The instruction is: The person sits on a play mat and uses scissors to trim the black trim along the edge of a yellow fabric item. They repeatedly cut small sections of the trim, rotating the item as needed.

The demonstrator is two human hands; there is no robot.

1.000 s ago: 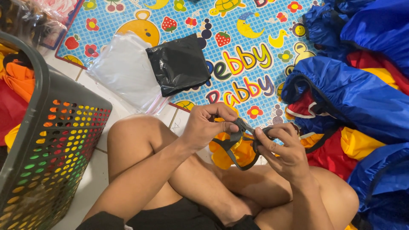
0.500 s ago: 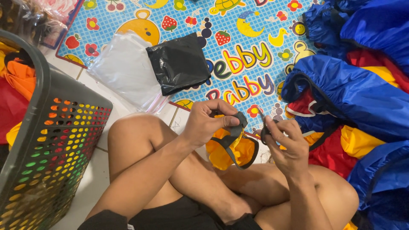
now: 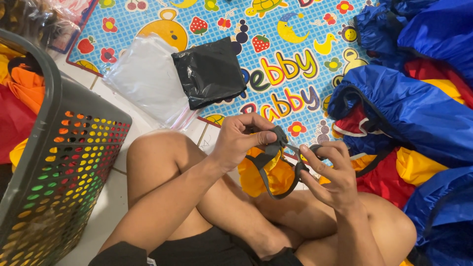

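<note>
Frame centre: left hand [image 3: 241, 140] and right hand [image 3: 335, 172], close together, both pinching grey webbing strap [image 3: 276, 162] over yellow fabric bundle [image 3: 263, 175].

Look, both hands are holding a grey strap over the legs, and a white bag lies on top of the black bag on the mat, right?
Not quite. The head view shows the black bag lying on top of the white bag, not under it. The rest is right: the left hand and right hand both hold the grey strap over the legs, and the bags lie at the mat.
</note>
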